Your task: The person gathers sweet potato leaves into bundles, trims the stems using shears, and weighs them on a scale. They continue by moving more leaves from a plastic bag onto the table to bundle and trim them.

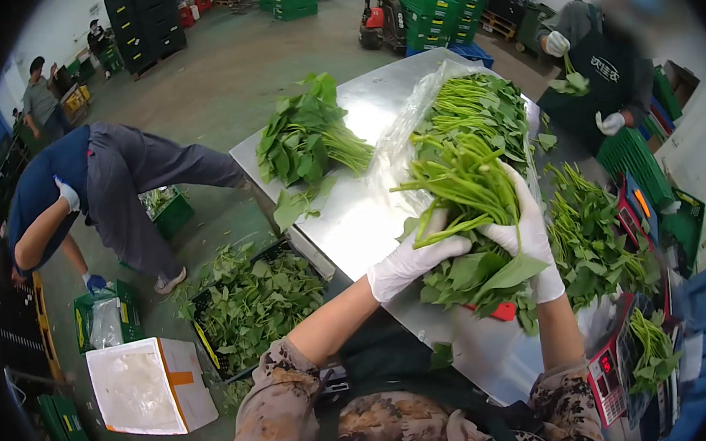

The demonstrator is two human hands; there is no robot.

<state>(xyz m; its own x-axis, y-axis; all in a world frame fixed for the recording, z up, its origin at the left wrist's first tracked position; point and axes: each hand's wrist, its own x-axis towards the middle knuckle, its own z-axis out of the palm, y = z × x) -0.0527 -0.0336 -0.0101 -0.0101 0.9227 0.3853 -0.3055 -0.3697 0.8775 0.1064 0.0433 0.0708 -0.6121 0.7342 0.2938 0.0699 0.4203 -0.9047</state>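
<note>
The fingers of my left hand (407, 266), at 8 o'clock, and right hand (533, 242), at 3, clasp the leafy bunch (479, 205) between them over the surface (346, 238), stems (462, 173) lengthwise toward 12, leaves (475, 275) toward 6.

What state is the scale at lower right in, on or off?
On. The scale shows lit red digits on its front panel.

The bunch (475, 275) at the centre is green, with paler stems (484, 188); gloves (537, 246) are white, the surface (359, 237) silver, lower sleeves (275, 399) beige with dark blotches.
</note>
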